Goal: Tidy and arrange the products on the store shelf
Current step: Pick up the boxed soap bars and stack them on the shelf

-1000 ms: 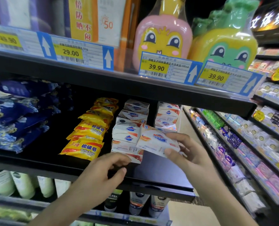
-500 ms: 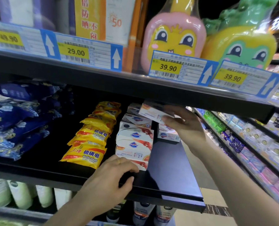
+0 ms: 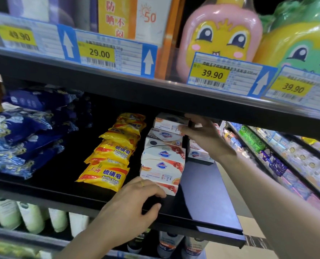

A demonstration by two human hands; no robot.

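Here the right hand (image 3: pixel 202 135) grips a soap box (image 3: pixel 169 122) atop the stack, while the left hand (image 3: pixel 136 200) rests open-fingered.

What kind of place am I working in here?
Most likely a retail store's personal-care aisle: price labels clipped along the shelf edge, stacked boxed soap bars beside yellow sulfur soap packs, and more stocked shelves to the right.

Soap boxes (image 3: pixel 162 159) are sitting stacked in a row running front to back on the shelf (image 3: pixel 202 212); sulfur soap packs (image 3: pixel 106 172) are lying just left, blue bags (image 3: pixel 24 139) further left, bottles (image 3: pixel 32 215) standing below.
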